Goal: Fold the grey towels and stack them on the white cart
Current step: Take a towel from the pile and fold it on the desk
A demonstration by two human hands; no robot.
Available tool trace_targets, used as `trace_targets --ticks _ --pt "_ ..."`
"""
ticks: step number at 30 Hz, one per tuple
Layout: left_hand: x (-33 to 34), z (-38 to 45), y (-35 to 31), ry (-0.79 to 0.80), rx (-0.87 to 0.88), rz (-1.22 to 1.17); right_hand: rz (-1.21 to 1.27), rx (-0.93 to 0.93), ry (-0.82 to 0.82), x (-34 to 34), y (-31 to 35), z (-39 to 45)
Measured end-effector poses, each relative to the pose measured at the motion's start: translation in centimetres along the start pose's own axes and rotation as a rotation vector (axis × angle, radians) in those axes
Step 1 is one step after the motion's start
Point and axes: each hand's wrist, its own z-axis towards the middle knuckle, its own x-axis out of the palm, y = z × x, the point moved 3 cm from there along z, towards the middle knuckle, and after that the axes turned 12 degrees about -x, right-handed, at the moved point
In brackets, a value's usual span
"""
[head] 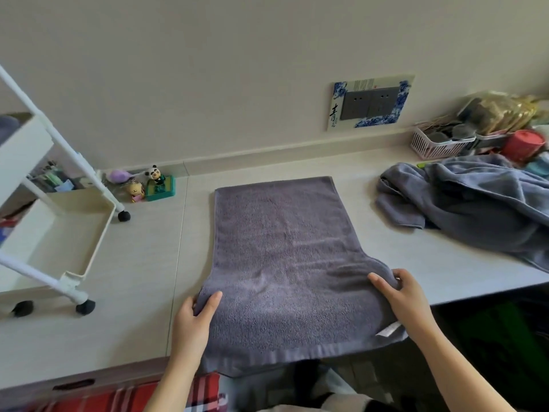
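Towel [285, 263] lies flat on the desk [142, 263], near end overhanging; soft, limp terry, so I'd take it at the corners. My left grip [196, 310] and right grip [407, 295] pinch its side edges; more towels [475, 203] wait right, cart [59, 233] left

grey towel [285, 254], white cart [59, 233], red plaid cloth [133, 396]

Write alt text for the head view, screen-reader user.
Two bare hands, left hand and right hand, grip the side edges of a grey towel spread on a pale table. A white cart stands to the left; a crumpled towel pile lies right.
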Motion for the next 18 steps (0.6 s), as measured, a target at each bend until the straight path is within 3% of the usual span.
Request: trace_targets --ticks 4,8,10,14,18 --pt "0.7 2.8 -1.7 -0.054 -0.048 -0.058 0.114 0.048 -0.025 0.5 0.9 3.0" --pt "1.4 7.5 -1.8 -0.079 -0.214 -0.114 0.294 0.238 -0.057 1.5 -0.4 7.9" --pt "2.3 10.0 -2.5 -0.036 -0.340 -0.174 0.414 0.351 -0.056 2.5 -1.1 11.1" --pt "4.7 11.3 -4.0 0.153 -0.693 -0.396 0.592 0.595 0.110 4.6 -1.8 14.4" --pt "5.6 13.1 -4.4 0.146 -0.707 -0.597 0.760 0.663 -0.004 5.7 -2.4 16.5"
